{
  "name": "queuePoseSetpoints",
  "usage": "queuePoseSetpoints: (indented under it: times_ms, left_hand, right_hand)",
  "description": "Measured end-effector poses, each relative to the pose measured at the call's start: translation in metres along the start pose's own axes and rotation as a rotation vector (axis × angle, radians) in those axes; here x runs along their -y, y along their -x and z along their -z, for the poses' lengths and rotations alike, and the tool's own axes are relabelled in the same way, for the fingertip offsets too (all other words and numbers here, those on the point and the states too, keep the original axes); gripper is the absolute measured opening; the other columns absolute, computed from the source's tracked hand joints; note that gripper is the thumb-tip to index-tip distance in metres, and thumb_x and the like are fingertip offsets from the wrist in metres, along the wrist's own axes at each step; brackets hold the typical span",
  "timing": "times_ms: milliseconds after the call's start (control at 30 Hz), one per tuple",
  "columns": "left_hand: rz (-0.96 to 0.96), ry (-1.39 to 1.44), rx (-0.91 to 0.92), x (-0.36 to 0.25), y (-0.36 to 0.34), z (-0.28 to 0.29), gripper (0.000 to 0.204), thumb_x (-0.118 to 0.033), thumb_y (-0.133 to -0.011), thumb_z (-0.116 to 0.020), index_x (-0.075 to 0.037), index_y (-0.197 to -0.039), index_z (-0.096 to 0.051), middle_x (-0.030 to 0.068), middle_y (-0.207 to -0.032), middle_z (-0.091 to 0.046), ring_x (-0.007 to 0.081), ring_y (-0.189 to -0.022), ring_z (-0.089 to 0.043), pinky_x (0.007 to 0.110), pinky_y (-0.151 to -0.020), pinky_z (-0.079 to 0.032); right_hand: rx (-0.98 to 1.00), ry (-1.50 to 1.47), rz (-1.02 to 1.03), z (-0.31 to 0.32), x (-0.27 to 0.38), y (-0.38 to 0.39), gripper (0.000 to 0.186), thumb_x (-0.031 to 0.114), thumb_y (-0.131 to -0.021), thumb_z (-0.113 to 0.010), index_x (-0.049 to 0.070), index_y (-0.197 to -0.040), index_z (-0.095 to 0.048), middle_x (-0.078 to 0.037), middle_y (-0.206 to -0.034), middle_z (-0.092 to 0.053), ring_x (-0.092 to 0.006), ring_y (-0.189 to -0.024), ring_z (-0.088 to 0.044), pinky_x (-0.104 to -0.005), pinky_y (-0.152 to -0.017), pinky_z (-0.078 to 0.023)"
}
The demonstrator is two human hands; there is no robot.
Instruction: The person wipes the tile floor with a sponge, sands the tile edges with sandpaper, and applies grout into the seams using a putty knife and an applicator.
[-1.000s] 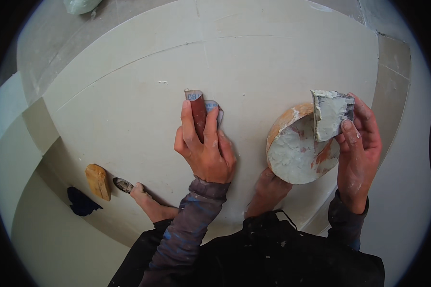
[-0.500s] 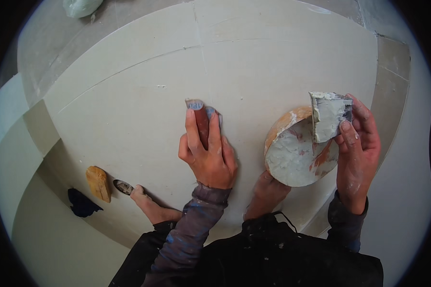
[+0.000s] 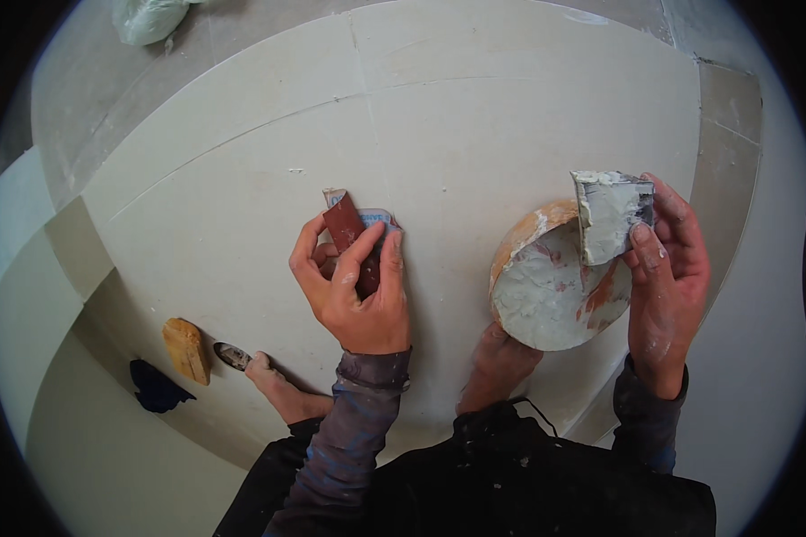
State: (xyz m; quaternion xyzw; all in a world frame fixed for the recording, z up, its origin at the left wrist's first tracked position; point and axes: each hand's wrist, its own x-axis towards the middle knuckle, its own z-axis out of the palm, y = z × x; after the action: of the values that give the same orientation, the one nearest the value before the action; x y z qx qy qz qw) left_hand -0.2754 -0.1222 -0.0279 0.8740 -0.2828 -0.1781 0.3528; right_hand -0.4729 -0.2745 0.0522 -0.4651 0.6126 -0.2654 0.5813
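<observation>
My left hand [image 3: 358, 295] is closed on a folded piece of reddish-brown sandpaper [image 3: 343, 224] with a grey printed backing, just over or against the pale surface [image 3: 242, 215]. My right hand [image 3: 672, 277] grips a putty knife [image 3: 614, 210], its broad blade coated with white putty. The blade is raised over a round tub [image 3: 533, 228] with a putty-smeared rim. White putty [image 3: 555, 304] lies in the tub, with reddish-brown patches along its side. The knife's handle is mostly hidden in my fingers.
My bare feet, left [image 3: 287, 389] and right [image 3: 497, 367], are on the pale surface, the right one against the tub. Left of them lie a yellowish block [image 3: 186, 349], a dark oval thing [image 3: 233, 355] and a dark cloth [image 3: 157, 387]. A pale plastic bag [image 3: 148, 20] lies far left.
My left hand has moved left and slightly nearer, turning the sandpaper so that it tilts and more of its grey backing shows. My right hand holds the putty knife almost still.
</observation>
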Motion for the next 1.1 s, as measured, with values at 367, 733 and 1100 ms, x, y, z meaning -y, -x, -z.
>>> queuePoseSetpoints:
  times_ms: [367, 733, 1100]
  left_hand:
    - [0.055, -0.031, -0.063, -0.001, -0.010, -0.004, 0.013, -0.009, -0.081, -0.090, -0.004, -0.088, -0.081, 0.0097, -0.120, -0.057, 0.0214, -0.101, -0.063, 0.034, -0.089, -0.054]
    - [0.103, 0.044, -0.158, 0.000, 0.001, -0.011, 0.010, -0.006, -0.082, -0.090, -0.003, -0.086, -0.081, 0.0074, -0.115, -0.056, 0.0181, -0.098, -0.062, 0.033, -0.090, -0.052]
    - [0.066, 0.028, -0.196, 0.009, 0.009, -0.015, 0.015, 0.000, -0.077, -0.090, -0.007, -0.088, -0.083, 0.0084, -0.121, -0.052, 0.0151, -0.083, -0.052, 0.030, -0.084, -0.049]
  right_hand:
    - [0.020, 0.050, -0.014, 0.008, -0.007, -0.003, 0.048, 0.005, -0.101, -0.064, -0.002, -0.147, -0.053, -0.012, -0.132, -0.068, -0.0150, -0.119, -0.064, -0.0280, -0.100, -0.051]
    - [0.028, 0.020, 0.000, 0.009, -0.013, 0.001, 0.048, 0.006, -0.101, -0.064, -0.003, -0.147, -0.053, -0.013, -0.134, -0.067, -0.0158, -0.119, -0.064, -0.0291, -0.100, -0.051]
    - [0.013, -0.022, -0.009, 0.006, -0.008, -0.003, 0.047, 0.004, -0.100, -0.065, -0.006, -0.145, -0.053, -0.015, -0.131, -0.067, -0.0173, -0.120, -0.064, -0.0310, -0.104, -0.049]
